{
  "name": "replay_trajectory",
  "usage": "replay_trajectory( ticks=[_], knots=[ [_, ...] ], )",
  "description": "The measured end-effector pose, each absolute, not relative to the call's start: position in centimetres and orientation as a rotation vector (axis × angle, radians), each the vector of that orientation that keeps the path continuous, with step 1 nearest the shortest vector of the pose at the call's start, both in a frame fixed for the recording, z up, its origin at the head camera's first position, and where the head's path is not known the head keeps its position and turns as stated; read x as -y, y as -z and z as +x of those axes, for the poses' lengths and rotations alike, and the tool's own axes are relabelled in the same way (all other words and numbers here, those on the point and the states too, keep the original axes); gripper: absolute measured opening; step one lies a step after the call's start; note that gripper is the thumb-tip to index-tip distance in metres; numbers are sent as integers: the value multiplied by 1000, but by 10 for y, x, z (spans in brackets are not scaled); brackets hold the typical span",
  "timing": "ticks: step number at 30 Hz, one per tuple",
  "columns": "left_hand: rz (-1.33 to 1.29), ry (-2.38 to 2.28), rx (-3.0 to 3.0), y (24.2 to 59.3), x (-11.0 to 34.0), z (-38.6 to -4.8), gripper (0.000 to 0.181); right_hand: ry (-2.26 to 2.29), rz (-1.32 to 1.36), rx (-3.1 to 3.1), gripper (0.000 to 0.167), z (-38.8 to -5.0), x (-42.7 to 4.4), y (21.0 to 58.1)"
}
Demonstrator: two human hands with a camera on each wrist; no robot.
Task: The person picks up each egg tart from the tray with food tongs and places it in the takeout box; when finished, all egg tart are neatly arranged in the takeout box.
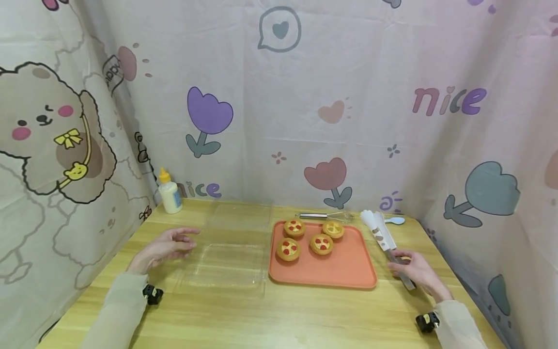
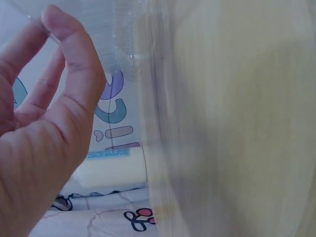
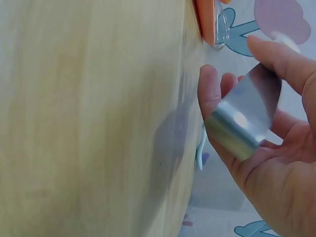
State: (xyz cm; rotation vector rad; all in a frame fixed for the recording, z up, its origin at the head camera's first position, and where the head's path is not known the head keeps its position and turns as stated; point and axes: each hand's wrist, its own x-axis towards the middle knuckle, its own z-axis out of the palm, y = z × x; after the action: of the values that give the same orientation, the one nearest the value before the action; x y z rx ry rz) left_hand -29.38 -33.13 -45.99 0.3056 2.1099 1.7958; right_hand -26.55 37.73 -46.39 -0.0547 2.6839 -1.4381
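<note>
My right hand (image 1: 416, 269) holds metal tongs (image 1: 407, 281) with pale, brown-patterned ends (image 1: 370, 223), just right of the tray. The right wrist view shows the bent metal end of the tongs (image 3: 242, 123) between thumb and fingers. At the left, my left hand (image 1: 167, 246) hovers with loosely bent, parted fingers beside a clear plastic container (image 1: 231, 282). Behind its fingertips in the left wrist view is clear plastic (image 2: 106, 29); whether they touch it is unclear. Several small pizza-like tarts (image 1: 288, 249) sit on the back part of an orange tray (image 1: 322, 271).
A white glue-like bottle (image 1: 171, 196) with a yellow cap stands at the back left. Behind the tray lies a whisk (image 1: 316, 215), and a light-blue spoon (image 1: 395, 220) lies right of the tongs' ends. A printed curtain (image 1: 270, 97) hangs behind the wooden table (image 1: 279, 320).
</note>
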Motion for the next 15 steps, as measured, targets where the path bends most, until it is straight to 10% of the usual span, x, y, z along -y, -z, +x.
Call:
replay_trajectory(
  ticks=[15],
  knots=[
    [326, -1812, -2065, 461, 331, -296, 59, 1303, -287, -2916, 53, -268, -358, 457]
  ],
)
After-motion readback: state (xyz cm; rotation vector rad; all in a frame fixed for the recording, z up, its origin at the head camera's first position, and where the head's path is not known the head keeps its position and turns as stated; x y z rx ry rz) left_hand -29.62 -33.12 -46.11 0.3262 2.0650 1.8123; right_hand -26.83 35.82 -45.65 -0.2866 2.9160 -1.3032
